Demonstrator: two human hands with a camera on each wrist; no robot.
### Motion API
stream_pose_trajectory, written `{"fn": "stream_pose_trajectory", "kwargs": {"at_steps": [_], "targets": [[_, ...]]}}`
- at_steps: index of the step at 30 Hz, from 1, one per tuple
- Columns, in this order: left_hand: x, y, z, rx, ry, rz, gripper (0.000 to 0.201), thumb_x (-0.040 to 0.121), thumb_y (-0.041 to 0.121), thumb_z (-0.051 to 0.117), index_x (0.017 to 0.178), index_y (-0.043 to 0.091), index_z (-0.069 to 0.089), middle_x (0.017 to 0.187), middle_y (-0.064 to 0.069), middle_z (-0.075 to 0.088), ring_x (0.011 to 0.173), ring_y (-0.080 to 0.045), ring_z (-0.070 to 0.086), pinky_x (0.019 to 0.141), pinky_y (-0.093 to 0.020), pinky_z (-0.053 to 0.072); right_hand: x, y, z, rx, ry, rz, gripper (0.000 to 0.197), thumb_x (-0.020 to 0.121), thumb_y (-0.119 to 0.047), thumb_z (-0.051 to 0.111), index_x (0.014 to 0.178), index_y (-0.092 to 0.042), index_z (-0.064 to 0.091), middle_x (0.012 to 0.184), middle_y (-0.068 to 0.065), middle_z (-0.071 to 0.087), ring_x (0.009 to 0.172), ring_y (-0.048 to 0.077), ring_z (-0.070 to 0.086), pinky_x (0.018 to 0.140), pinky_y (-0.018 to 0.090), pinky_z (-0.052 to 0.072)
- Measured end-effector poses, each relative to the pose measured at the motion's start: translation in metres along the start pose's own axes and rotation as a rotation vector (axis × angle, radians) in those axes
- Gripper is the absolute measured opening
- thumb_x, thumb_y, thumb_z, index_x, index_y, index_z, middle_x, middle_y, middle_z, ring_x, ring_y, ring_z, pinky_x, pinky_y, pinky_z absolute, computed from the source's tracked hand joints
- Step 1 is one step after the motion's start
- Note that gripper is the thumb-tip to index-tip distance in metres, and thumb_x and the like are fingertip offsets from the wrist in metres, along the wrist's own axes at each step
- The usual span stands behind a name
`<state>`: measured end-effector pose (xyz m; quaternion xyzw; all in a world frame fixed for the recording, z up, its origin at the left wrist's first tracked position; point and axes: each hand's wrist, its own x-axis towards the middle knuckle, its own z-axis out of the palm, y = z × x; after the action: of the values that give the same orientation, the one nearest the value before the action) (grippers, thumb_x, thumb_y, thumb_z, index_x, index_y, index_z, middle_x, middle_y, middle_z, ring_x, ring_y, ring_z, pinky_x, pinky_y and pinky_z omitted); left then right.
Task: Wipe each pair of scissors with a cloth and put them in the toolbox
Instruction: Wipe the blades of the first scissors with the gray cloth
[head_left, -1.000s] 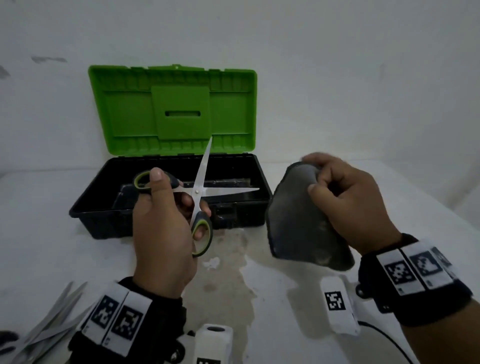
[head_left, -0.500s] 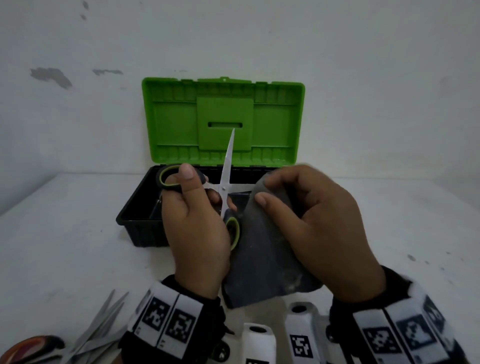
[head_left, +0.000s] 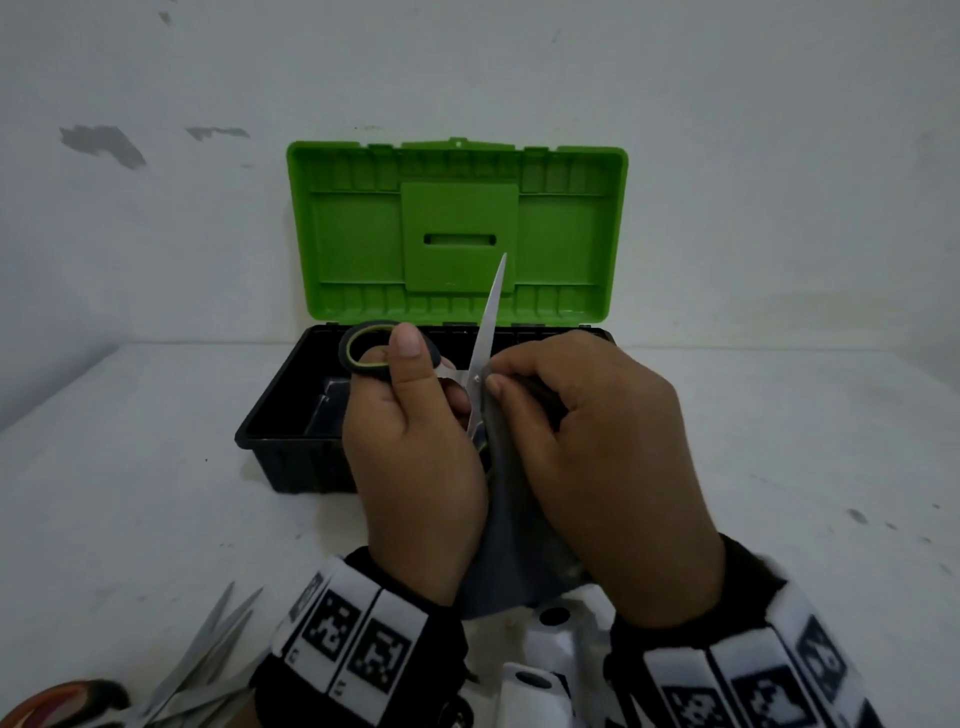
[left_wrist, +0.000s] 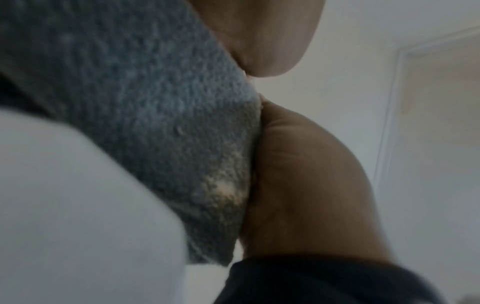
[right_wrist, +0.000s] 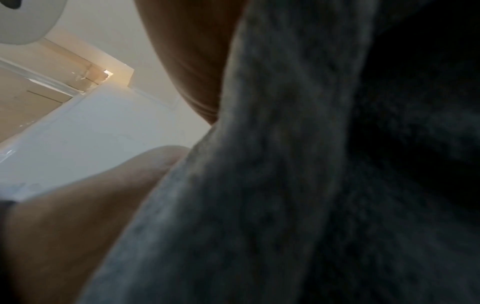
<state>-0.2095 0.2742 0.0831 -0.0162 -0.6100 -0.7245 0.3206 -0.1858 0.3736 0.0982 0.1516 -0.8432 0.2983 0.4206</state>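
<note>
head view: the scissors (head_left: 480, 338) are gripped by the left hand (head_left: 415, 467) above the toolbox (head_left: 291, 415); the cloth (head_left: 511, 519) is pinched on a blade by the right hand (head_left: 597, 467). wiping is judged underway; a stroke toward the tip seems needed next.

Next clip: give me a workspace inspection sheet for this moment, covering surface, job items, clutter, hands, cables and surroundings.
Surface: white table, scuffed, with small dark specks.
Job's things: green-and-black scissors held open, one blade pointing up; grey cloth against them; toolbox open, green lid upright.
Clutter: more scissors lying at the near left edge, one with a reddish handle.
Hands: left hand grips the scissors' handles; right hand pinches the cloth at the blades near the pivot.
Cables: nothing seen.
Surroundings: white wall with chipped grey patches.
</note>
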Motion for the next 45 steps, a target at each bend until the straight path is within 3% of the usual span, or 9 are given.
{"fn": "stream_pose_trajectory", "kwargs": {"at_steps": [6,8,11,15,22,26,31,34,45], "targets": [[-0.005,-0.004,0.001,0.022,0.031,0.005,0.048,0.098,0.055,0.037,0.074,0.016,0.050,0.050,0.005,0.046,0.046,-0.013,0.043,0.048,-0.033,0.039,-0.005,0.004,0.008,-0.019,0.034,0.061,0.005,0.089,-0.014,0.068,0.089,-0.015,0.073,0.082,-0.002,0.068,0.076,0.011,0.060,0.071,0.026,0.047],[-0.006,-0.003,0.001,0.013,0.039,0.006,0.049,0.095,0.059,0.036,0.074,0.016,0.049,0.048,0.005,0.044,0.043,-0.011,0.041,0.045,-0.030,0.037,-0.005,0.004,0.007,-0.022,0.042,0.064,0.005,0.088,-0.014,0.068,0.089,-0.015,0.073,0.082,-0.003,0.068,0.076,0.011,0.061,0.071,0.026,0.047],[-0.005,-0.003,0.002,0.007,0.048,0.050,0.042,0.099,0.055,0.036,0.073,0.023,0.047,0.046,0.006,0.042,0.042,-0.008,0.039,0.045,-0.025,0.034,-0.006,0.001,0.006,-0.006,0.047,0.033,0.005,0.087,-0.013,0.069,0.087,-0.015,0.073,0.080,-0.002,0.069,0.074,0.011,0.060,0.070,0.024,0.047],[-0.008,-0.004,0.003,-0.002,0.022,0.071,0.036,0.103,0.044,0.037,0.075,0.022,0.045,0.045,0.008,0.037,0.040,-0.006,0.034,0.043,-0.023,0.030,-0.003,0.007,-0.001,-0.012,0.071,0.070,0.005,0.087,-0.015,0.069,0.087,-0.016,0.074,0.080,-0.004,0.070,0.075,0.010,0.061,0.072,0.018,0.045],[-0.004,0.004,0.002,-0.033,-0.037,0.033,0.044,0.099,0.049,0.036,0.071,0.016,0.043,0.044,0.006,0.035,0.040,-0.009,0.030,0.042,-0.024,0.027,-0.001,0.003,-0.005,-0.015,0.064,-0.006,0.005,0.087,-0.015,0.070,0.088,-0.015,0.075,0.083,-0.003,0.071,0.078,0.008,0.059,0.074,0.017,0.045],[-0.003,0.004,0.001,-0.054,-0.053,0.002,0.039,0.102,0.047,0.037,0.074,0.022,0.047,0.046,0.007,0.036,0.043,-0.011,0.031,0.047,-0.031,0.029,-0.002,0.001,-0.004,-0.039,0.057,-0.034,0.004,0.086,-0.012,0.070,0.088,-0.011,0.074,0.083,0.001,0.070,0.077,0.014,0.062,0.073,0.025,0.047],[-0.002,0.006,-0.001,-0.049,-0.040,0.006,0.039,0.100,0.052,0.036,0.076,0.025,0.051,0.049,0.008,0.041,0.044,-0.012,0.037,0.049,-0.034,0.032,0.000,0.002,-0.008,-0.033,0.078,-0.028,0.004,0.086,-0.014,0.070,0.086,-0.013,0.074,0.082,-0.001,0.070,0.076,0.013,0.062,0.072,0.026,0.047],[-0.001,0.011,-0.002,-0.057,-0.029,-0.004,0.040,0.102,0.050,0.036,0.075,0.023,0.049,0.048,0.008,0.038,0.042,-0.012,0.034,0.046,-0.032,0.030,-0.003,-0.005,-0.006,-0.035,0.075,-0.042,0.004,0.086,-0.012,0.069,0.086,-0.011,0.073,0.081,0.001,0.069,0.075,0.016,0.062,0.070,0.030,0.048],[0.001,0.019,-0.003,-0.084,-0.037,-0.022,0.041,0.103,0.046,0.035,0.072,0.020,0.045,0.048,0.006,0.032,0.042,-0.014,0.027,0.042,-0.028,0.023,-0.006,-0.011,-0.005,-0.027,0.068,-0.048,0.005,0.087,-0.012,0.068,0.087,-0.011,0.073,0.083,0.000,0.069,0.076,0.014,0.062,0.071,0.027,0.048]]}}
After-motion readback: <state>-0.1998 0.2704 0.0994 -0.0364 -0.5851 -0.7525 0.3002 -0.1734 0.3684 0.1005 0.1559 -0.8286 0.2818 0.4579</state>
